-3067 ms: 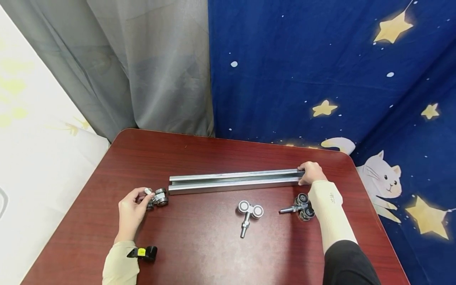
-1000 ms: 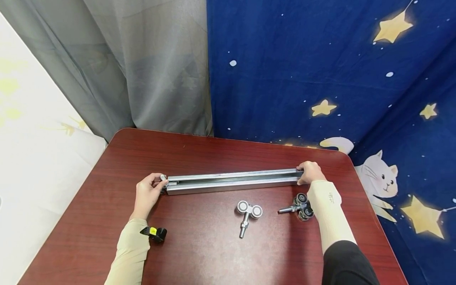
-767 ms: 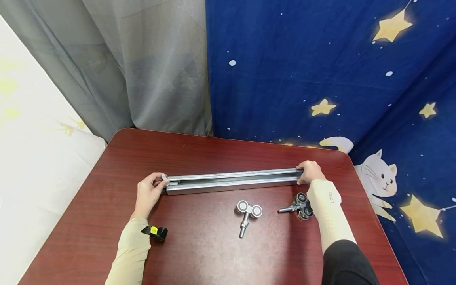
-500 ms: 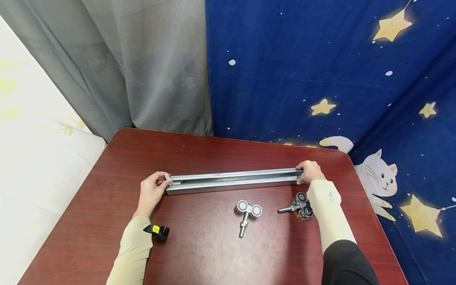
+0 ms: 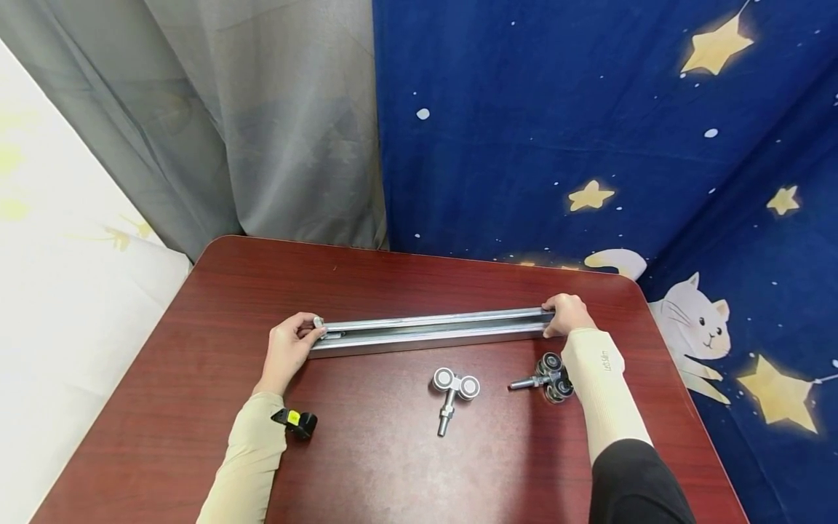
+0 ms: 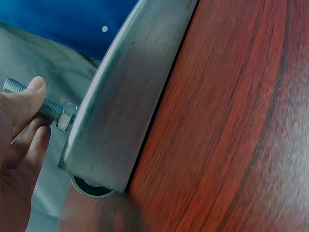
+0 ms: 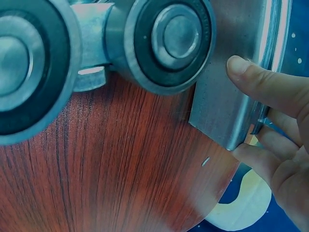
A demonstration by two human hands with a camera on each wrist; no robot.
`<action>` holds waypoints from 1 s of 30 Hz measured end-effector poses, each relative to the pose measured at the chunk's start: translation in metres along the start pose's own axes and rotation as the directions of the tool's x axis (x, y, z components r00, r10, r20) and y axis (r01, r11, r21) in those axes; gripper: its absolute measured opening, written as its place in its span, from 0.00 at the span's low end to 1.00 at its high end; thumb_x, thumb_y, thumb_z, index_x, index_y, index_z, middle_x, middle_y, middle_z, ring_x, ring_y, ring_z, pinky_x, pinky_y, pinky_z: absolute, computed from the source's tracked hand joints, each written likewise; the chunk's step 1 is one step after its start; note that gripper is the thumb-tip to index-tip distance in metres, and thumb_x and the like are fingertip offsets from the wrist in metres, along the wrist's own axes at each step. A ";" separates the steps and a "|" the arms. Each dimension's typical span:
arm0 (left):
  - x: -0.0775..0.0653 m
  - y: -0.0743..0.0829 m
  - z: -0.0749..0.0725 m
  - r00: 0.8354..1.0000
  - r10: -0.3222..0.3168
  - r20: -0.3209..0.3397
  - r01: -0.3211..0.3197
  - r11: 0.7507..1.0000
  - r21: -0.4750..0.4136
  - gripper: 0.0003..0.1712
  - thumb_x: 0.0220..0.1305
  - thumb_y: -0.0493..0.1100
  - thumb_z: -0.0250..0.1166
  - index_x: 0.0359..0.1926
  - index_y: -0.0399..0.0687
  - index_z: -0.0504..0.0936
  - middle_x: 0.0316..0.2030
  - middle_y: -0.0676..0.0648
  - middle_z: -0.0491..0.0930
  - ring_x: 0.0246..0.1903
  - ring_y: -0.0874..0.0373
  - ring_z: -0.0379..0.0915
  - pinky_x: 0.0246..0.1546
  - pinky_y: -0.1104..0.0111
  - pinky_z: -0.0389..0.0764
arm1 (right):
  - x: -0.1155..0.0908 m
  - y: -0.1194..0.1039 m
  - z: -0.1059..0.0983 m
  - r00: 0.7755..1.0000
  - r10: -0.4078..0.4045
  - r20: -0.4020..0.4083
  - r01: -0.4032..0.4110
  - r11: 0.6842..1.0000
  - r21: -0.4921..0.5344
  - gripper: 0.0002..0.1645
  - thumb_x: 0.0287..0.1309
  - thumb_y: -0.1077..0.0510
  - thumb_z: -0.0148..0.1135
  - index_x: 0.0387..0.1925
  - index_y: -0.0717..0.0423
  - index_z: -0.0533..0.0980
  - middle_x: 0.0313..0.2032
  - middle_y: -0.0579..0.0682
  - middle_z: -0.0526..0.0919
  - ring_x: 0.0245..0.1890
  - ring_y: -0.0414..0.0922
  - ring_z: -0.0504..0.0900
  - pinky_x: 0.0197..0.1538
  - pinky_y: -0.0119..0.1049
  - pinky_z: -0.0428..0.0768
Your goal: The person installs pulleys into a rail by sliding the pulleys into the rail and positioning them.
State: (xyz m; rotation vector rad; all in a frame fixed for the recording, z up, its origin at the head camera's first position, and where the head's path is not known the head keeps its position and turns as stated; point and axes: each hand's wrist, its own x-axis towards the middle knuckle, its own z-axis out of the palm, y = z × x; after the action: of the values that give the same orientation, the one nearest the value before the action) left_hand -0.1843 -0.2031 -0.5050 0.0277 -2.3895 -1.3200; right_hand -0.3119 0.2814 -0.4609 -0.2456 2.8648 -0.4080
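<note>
A long steel channel track lies on the table, its slot facing up. My left hand pinches the threaded bolt of a roller trolley at the track's left end. In the left wrist view, that bolt and its nut rise above the slot, and one wheel still pokes out of the end; the rest of the trolley is inside, mostly hidden. My right hand grips the track's right end, thumb on the near wall and fingers at the far side and end.
Two more roller trolleys lie on the red-brown table in front of the track: one near the middle, another by my right forearm. Curtains hang behind the table's far edge.
My left hand has moved right and brought the trolley from beside the track into its left end, sliding slightly further in during the last second. My right hand keeps its grip.
</note>
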 end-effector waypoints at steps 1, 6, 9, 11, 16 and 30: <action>0.000 0.000 0.001 1.000 0.003 0.006 -0.003 1.000 0.003 0.08 0.48 0.30 0.68 0.32 0.35 0.80 0.30 0.40 0.81 0.29 0.68 0.74 0.29 0.89 0.70 | 0.000 0.000 0.000 1.000 0.000 0.001 0.000 1.000 0.000 0.37 0.25 0.62 0.77 0.46 0.66 0.77 0.49 0.64 0.76 0.51 0.63 0.70 0.53 0.56 0.69; 0.001 0.001 0.007 0.999 0.017 0.027 -0.017 1.000 0.005 0.09 0.48 0.30 0.68 0.33 0.35 0.80 0.31 0.40 0.81 0.31 0.63 0.76 0.30 0.89 0.70 | 0.000 -0.001 0.000 1.000 0.002 0.001 -0.002 1.000 -0.001 0.37 0.25 0.62 0.77 0.46 0.65 0.77 0.49 0.64 0.77 0.51 0.63 0.70 0.53 0.56 0.69; 0.001 0.002 0.011 0.999 0.037 0.036 -0.038 0.999 0.009 0.09 0.48 0.30 0.68 0.33 0.36 0.80 0.31 0.41 0.81 0.31 0.59 0.76 0.30 0.88 0.71 | 0.000 -0.001 -0.001 1.000 0.001 -0.002 -0.001 1.000 -0.004 0.37 0.25 0.62 0.77 0.46 0.65 0.77 0.49 0.64 0.77 0.51 0.64 0.70 0.53 0.56 0.69; 0.001 0.003 0.014 0.998 0.047 0.042 -0.047 0.999 0.005 0.09 0.48 0.31 0.68 0.33 0.36 0.80 0.31 0.42 0.81 0.31 0.57 0.77 0.30 0.87 0.71 | 0.000 -0.001 -0.001 1.000 0.000 -0.003 0.000 1.000 -0.004 0.37 0.25 0.62 0.77 0.46 0.65 0.77 0.48 0.64 0.77 0.51 0.64 0.70 0.53 0.56 0.69; 0.001 0.005 0.019 0.998 0.048 0.051 -0.047 0.999 -0.024 0.09 0.48 0.30 0.68 0.33 0.36 0.80 0.31 0.42 0.81 0.32 0.55 0.77 0.31 0.85 0.73 | 0.000 -0.001 -0.001 1.000 0.007 0.005 -0.007 1.000 0.001 0.37 0.25 0.62 0.77 0.46 0.65 0.77 0.48 0.64 0.77 0.51 0.63 0.71 0.53 0.55 0.69; 0.001 0.004 0.021 0.993 0.043 0.112 -0.041 0.999 -0.014 0.10 0.49 0.32 0.68 0.35 0.37 0.78 0.32 0.41 0.80 0.33 0.51 0.79 0.32 0.71 0.79 | -0.002 -0.001 -0.002 1.000 0.010 0.011 -0.010 1.000 0.001 0.37 0.26 0.62 0.77 0.47 0.66 0.76 0.49 0.65 0.76 0.51 0.64 0.70 0.53 0.56 0.69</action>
State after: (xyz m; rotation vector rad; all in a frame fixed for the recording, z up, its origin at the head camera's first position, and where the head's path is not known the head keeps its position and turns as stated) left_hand -0.1921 -0.1844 -0.5110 -0.1022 -2.4611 -1.3490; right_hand -0.3103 0.2809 -0.4585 -0.2325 2.8543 -0.4049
